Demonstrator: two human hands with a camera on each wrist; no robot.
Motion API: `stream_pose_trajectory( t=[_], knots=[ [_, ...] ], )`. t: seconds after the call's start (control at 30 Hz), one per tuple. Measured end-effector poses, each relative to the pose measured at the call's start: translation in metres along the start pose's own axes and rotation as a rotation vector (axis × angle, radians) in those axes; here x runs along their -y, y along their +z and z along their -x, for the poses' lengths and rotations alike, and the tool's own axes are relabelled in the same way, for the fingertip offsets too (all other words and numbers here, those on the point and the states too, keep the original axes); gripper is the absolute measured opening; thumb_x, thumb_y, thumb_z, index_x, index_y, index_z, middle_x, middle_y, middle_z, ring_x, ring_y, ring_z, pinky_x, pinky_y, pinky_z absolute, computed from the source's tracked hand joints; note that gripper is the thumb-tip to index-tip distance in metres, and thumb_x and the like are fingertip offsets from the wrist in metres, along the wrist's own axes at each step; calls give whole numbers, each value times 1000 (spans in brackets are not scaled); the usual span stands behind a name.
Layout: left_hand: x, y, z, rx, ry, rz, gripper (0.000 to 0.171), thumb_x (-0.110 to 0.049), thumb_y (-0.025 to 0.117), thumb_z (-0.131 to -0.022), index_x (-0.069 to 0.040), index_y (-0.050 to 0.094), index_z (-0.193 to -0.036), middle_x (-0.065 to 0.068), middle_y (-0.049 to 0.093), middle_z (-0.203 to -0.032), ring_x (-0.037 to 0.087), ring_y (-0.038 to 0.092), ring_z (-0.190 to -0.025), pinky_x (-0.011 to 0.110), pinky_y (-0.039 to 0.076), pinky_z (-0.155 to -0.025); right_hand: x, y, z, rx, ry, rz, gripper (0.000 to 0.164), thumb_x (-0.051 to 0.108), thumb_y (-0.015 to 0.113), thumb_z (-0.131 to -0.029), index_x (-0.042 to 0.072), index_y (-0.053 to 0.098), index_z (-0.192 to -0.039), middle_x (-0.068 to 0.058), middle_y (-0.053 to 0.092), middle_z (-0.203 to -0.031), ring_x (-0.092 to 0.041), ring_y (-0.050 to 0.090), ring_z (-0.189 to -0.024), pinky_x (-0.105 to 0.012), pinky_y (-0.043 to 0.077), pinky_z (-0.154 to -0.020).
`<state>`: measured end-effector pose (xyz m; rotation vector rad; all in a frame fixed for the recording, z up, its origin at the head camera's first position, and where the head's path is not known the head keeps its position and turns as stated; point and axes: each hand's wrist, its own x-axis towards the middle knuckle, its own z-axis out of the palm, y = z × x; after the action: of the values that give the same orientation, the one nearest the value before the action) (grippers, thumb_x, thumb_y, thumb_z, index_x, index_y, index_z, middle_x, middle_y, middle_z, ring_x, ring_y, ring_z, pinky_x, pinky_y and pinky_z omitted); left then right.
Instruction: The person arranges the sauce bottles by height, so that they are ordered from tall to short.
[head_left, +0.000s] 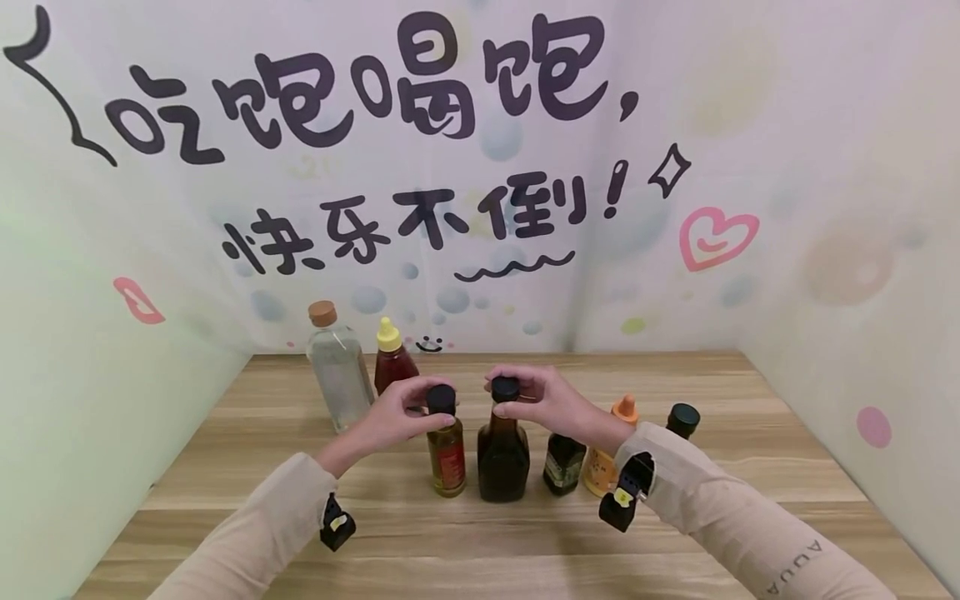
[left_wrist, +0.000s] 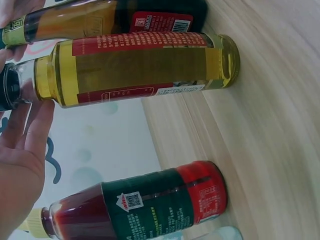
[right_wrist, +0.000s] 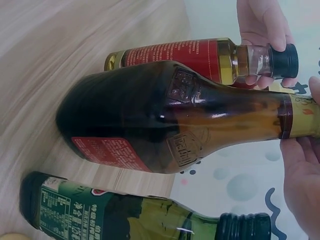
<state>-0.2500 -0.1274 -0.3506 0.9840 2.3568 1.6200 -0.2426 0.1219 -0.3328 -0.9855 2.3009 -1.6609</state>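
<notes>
Near the middle of the table, my left hand (head_left: 396, 414) grips a slim glass bottle of yellow oil (head_left: 448, 462) by its neck, just under the black cap. Beside it my right hand (head_left: 553, 406) holds a dark brown sauce bottle (head_left: 502, 462) round its neck, below a black cap. Both bottles stand upright with their bases at the tabletop, a narrow gap between them in the head view. The oil bottle (left_wrist: 140, 67) shows a red label in the left wrist view. Embossed marks and a red label appear on the sauce bottle (right_wrist: 165, 117) in the right wrist view.
Behind on the left stand a clear bottle (head_left: 339, 379) with a brown cap and a red sauce bottle (head_left: 393, 367) with a yellow tip. To the right are a green glass bottle (head_left: 562, 467), an orange-tipped bottle (head_left: 598, 472) and another dark-capped bottle (head_left: 682, 419). A printed wall backs the wooden table (head_left: 420, 550).
</notes>
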Motion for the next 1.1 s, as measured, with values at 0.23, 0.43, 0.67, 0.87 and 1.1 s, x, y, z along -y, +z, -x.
stream_pose_trajectory(
  t=[0.23,0.43,0.67,0.87,1.1],
  knots=[
    [6,1,-4,2,-4,60,37,-11,65,-81,2,55,-114,18,61,-102,21,61,-89,32,48,-78,3,-4,-1,30,-19,51,41,9,64,-81,5,52,-119,-17,54,-116,-27,56,-101,-31,47,-80],
    [11,2,-8,15,-14,132,37,-11,64,-81,3,55,-114,24,59,-105,22,61,-92,30,48,-79,8,-8,-2,67,-34,107,41,7,65,-80,4,52,-119,-17,54,-116,-25,55,-101,-28,47,-81],
    [14,5,-5,-7,-34,150,37,-10,64,-81,3,55,-115,23,59,-106,26,59,-94,32,47,-80,10,-10,-1,85,-22,173,44,5,65,-79,6,51,-121,-16,49,-121,-27,55,-102,-31,48,-79],
    [17,8,0,-40,-38,181,42,-10,65,-81,2,51,-119,24,58,-108,31,57,-97,33,47,-82,8,-8,1,112,-95,257,51,-1,63,-80,6,45,-127,-17,45,-125,-26,55,-102,-31,48,-79],
    [21,11,4,-65,-21,204,44,-10,65,-81,2,50,-120,26,56,-109,30,57,-98,32,47,-82,7,-6,1,98,-121,271,51,-1,63,-79,5,46,-126,-16,47,-124,-23,56,-100,-29,46,-82]
  ],
)
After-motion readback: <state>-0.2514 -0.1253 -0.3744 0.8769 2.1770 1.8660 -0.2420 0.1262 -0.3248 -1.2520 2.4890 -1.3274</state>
